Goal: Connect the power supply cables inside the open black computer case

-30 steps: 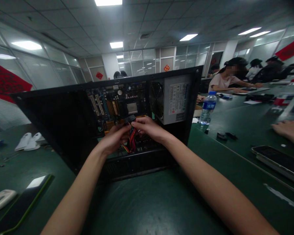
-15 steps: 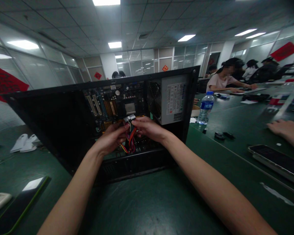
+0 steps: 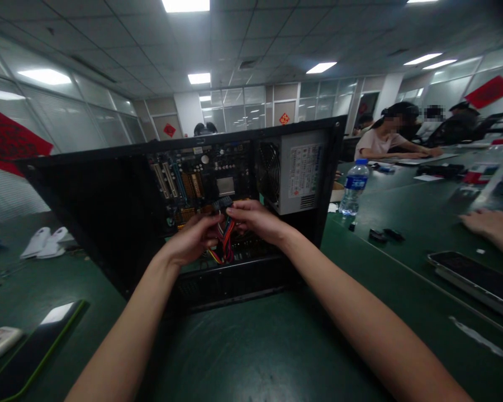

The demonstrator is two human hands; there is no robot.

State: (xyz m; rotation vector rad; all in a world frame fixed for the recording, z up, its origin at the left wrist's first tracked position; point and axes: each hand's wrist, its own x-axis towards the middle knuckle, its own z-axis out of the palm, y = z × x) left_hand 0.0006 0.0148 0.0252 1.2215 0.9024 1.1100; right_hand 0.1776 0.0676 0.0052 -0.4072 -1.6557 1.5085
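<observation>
An open black computer case stands on the green table, its motherboard and grey power supply facing me. Both hands reach inside it. My left hand and my right hand pinch a power connector from either side, fingers closed on it. A bundle of red, yellow and black wires hangs down from the connector between my wrists. The connector sits just in front of the motherboard's lower edge; whether it touches the board is hidden by my fingers.
A water bottle stands right of the case. A phone and another person's hand lie at the right. A dark tablet and white device sit at left. Seated people are at the back right.
My hands stay on the connector and have barely shifted; the connector has turned slightly, its pale face no longer showing. The view has drifted a little.
</observation>
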